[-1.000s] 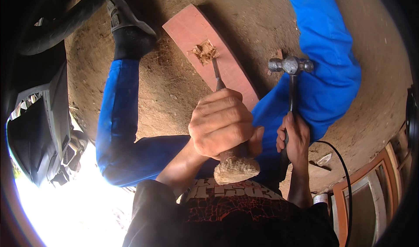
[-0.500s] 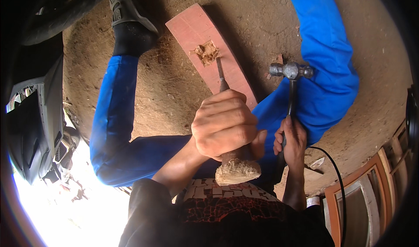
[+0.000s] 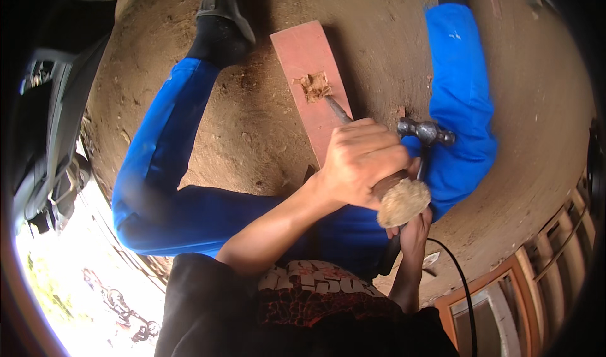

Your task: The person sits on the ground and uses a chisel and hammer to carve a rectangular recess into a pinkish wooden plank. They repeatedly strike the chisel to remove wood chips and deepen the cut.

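Bare brown earth (image 3: 243, 139) spreads beneath and all around my grips, lit and dusty between my legs. My blue trousers (image 3: 208, 215) take up the most of what lies on it, one leg bent out to the left of both fists, the other to their right. My dark shirt (image 3: 284, 332) is on the near side of my hands, and an orange-brown wooden frame (image 3: 530, 294) stands well off to their right, on the near side. The reddish plank (image 3: 315, 114) lies on the ground just beyond my left fist and a little to its left, its long side slanting away from me. My left hand (image 3: 366, 158) is closed firmly round the handle of the chisel, leaving its pale, frayed butt (image 3: 404, 202) sticking out on my side. My right hand (image 3: 415, 227), partly hidden behind that butt, is wrapped round the shaft of the hammer (image 3: 427, 131), whose head shows beyond it, over my right leg. The chisel (image 3: 338, 107) points forward from my left fist to the near right corner of the rough hollow (image 3: 314, 87) in the plank; I can't tell whether it bites.
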Demonstrator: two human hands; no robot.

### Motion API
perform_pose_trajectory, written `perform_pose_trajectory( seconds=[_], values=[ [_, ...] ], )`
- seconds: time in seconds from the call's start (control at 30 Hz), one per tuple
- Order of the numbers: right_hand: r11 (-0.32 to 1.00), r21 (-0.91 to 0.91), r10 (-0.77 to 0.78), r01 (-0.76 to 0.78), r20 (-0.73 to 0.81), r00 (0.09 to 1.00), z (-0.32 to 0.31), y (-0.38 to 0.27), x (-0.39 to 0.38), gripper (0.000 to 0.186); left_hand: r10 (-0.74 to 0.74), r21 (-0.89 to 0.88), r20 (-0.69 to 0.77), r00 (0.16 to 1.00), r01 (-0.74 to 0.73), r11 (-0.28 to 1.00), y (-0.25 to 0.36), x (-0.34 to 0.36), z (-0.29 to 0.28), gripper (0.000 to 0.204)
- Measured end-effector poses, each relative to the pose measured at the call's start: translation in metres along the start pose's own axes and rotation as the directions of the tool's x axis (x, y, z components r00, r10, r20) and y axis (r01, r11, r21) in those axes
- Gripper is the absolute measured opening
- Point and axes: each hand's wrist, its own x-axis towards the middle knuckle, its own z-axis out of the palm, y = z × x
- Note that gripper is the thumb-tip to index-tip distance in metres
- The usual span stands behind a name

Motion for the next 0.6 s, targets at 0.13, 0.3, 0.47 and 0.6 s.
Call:
perform_pose_trajectory(
  seconds=[0.13, 0.3, 0.47, 0.6],
  values=[
    [0.993, -0.075, -0.091, 0.090, -0.014, 0.996, -0.006, -0.015, -0.022, 0.046, -0.006, -0.031, -0.084, 0.996, 0.004, 1.000, -0.001, 0.004, 0.009, 0.024],
    [0.924, 0.018, -0.380, 0.381, -0.053, 0.923, -0.018, -0.019, -0.071, 0.042, -0.017, 0.012, -0.077, 0.997, 0.018, 1.000, -0.005, -0.005, 0.002, 0.027],
    [0.571, -0.035, -0.821, 0.821, 0.011, 0.571, -0.007, -0.019, -0.104, 0.037, -0.043, 0.031, -0.095, 0.995, 0.046, 0.998, -0.005, -0.003, 0.013, 0.024],
    [0.660, -0.012, -0.737, 0.751, 0.182, 0.651, -0.003, 0.004, -0.111, 0.032, -0.038, 0.036, -0.152, 0.988, 0.043, 0.998, -0.002, -0.004, 0.014, 0.021]
  ],
)
